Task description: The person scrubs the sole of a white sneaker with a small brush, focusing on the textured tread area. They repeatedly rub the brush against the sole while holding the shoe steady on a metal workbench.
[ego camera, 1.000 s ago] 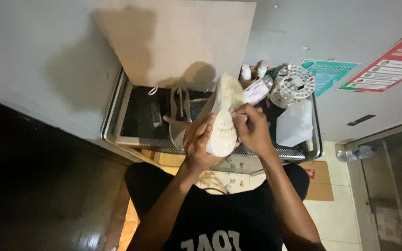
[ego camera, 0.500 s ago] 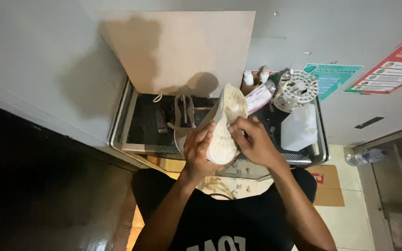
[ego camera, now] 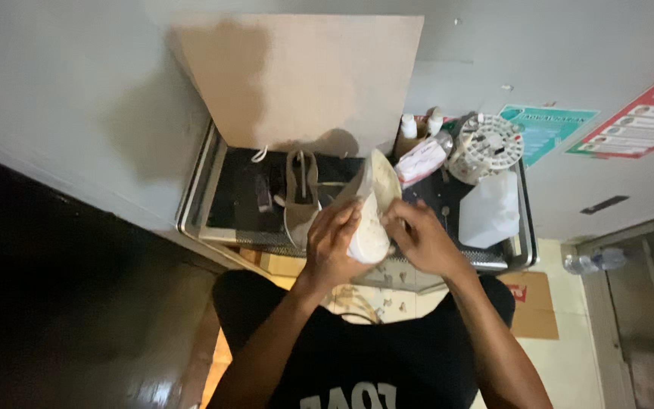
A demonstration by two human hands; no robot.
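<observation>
Gripping pale shoe (ego camera: 372, 208) sole-up, left hand (ego camera: 332, 244), right hand (ego camera: 420, 236) (fingers curled)

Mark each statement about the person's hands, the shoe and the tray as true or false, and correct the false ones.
1. Both hands hold the white shoe. True.
2. The left hand rests flat on the tray. False: it grips the shoe above the tray.
3. A cardboard sheet stands behind the tray. True.
4. The white jug is left of the shoe. False: it is to the right.
5. The right hand touches the shoe's sole side. True.
</observation>
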